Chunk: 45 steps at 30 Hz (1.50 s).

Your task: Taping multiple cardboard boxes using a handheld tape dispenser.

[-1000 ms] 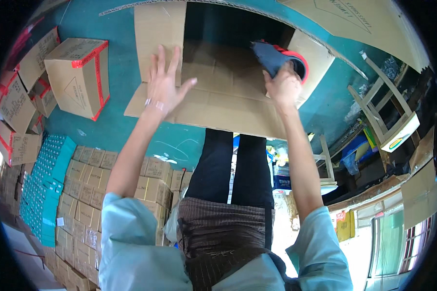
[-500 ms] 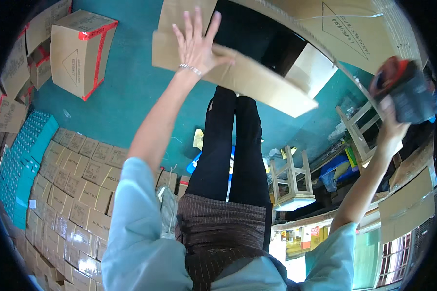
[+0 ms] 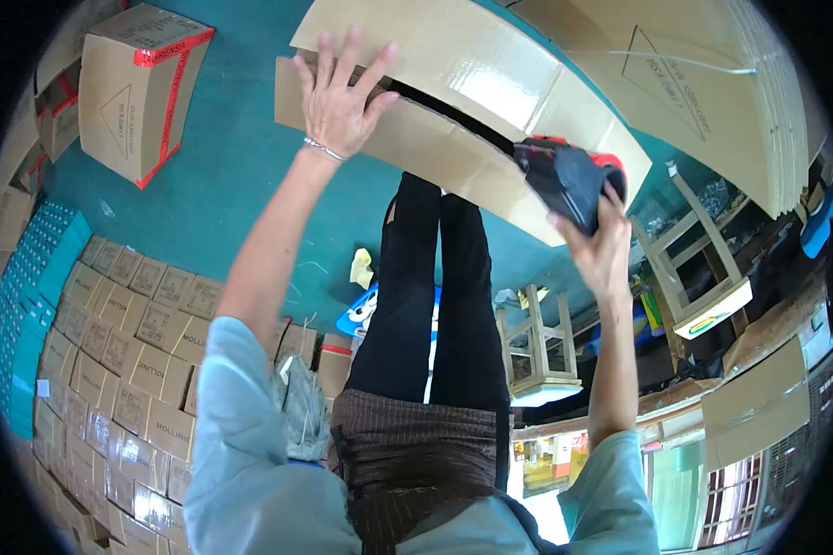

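Note:
In front of my legs stands a cardboard box with two long top flaps nearly together. A dark slit runs between the far flap [image 3: 500, 69] and the near flap [image 3: 463, 166]. My left hand [image 3: 338, 111] lies on the flaps at the box's left end, its fingers spread. Gripped in my right hand [image 3: 602, 242] is a black tape dispenser [image 3: 560, 185] with a red roll of tape. It is tilted at the right part of the slit, over the near flap; whether it touches the cardboard I cannot tell.
A carton sealed with red tape [image 3: 139, 92] stands on the green floor at far left. Small boxes [image 3: 148, 361] are stacked at left beside teal boxes [image 3: 42, 287]. Flattened cardboard [image 3: 676, 83] leans at far right. Wooden stools [image 3: 541, 370] stand at right.
The far flap has folded down, covering most of the dark opening. My right hand has brought the tape dispenser leftward to the box. My left hand has shifted slightly left and nearer.

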{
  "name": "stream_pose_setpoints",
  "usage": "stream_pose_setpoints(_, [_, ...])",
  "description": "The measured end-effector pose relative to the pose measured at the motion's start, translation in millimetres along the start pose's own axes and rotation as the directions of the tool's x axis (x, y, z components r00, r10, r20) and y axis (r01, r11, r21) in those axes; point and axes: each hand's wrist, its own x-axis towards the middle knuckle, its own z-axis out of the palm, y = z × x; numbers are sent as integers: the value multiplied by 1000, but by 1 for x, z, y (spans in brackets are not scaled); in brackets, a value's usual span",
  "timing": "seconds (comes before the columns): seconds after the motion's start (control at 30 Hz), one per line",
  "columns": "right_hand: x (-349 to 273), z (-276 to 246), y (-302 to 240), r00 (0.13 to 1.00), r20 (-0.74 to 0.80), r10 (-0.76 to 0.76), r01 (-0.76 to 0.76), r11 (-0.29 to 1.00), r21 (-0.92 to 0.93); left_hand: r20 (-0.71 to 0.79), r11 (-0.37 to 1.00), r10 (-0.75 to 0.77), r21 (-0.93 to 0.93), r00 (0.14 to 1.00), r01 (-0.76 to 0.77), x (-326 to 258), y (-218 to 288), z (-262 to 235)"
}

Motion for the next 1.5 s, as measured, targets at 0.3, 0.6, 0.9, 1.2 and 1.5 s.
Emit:
stream_pose_setpoints(0.3, [89,82,-30,977,205,66,-138,921,363,173,799,108,-601,979,18,25,-12,-1])
stream_pose_setpoints(0.6, [93,84,-35,995,56,-87,57,916,398,739,-160,122,-644,662,748,41,6,-32])
stream_pose_setpoints(0.9, [72,67,-23,987,77,-139,103,927,360,861,-66,163,-477,481,877,72,-29,-73])
stream_pose_setpoints(1.2, [142,79,-130,935,151,319,-315,948,-55,512,125,-713,-579,479,806,51,-93,-1])
stream_pose_setpoints(1.5, [137,76,-114,937,154,314,-310,949,-53,432,420,-512,-628,743,655,15,-63,22])
